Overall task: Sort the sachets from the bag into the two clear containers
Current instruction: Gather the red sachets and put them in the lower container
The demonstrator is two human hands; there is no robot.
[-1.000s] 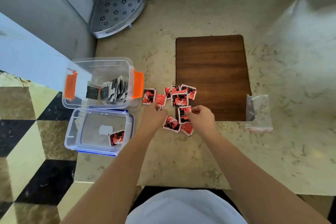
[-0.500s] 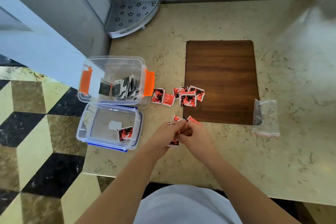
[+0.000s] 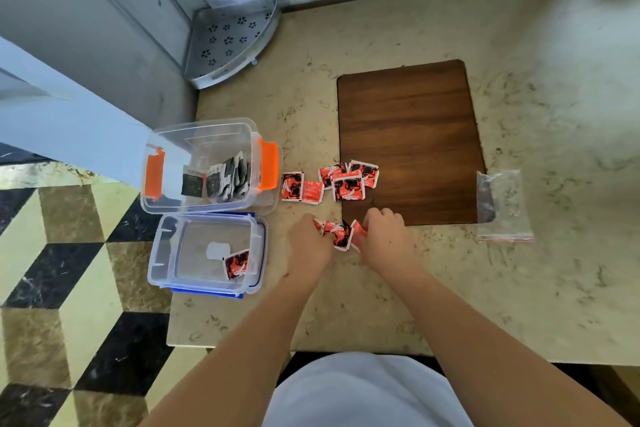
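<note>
Both hands, left (image 3: 309, 243) and right (image 3: 388, 236), grip pinched on a bunch of red sachets (image 3: 337, 234) just above the bench (image 3: 450, 288), right of the blue-clip container (image 3: 207, 253); loose red ones (image 3: 346, 180) lie beyond.

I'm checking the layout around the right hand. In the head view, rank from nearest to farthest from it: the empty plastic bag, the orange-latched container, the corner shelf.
1. Empty plastic bag, to the right of the right hand.
2. Orange-latched container, to its left, past the left hand.
3. Corner shelf, far back left by the wall.
</note>
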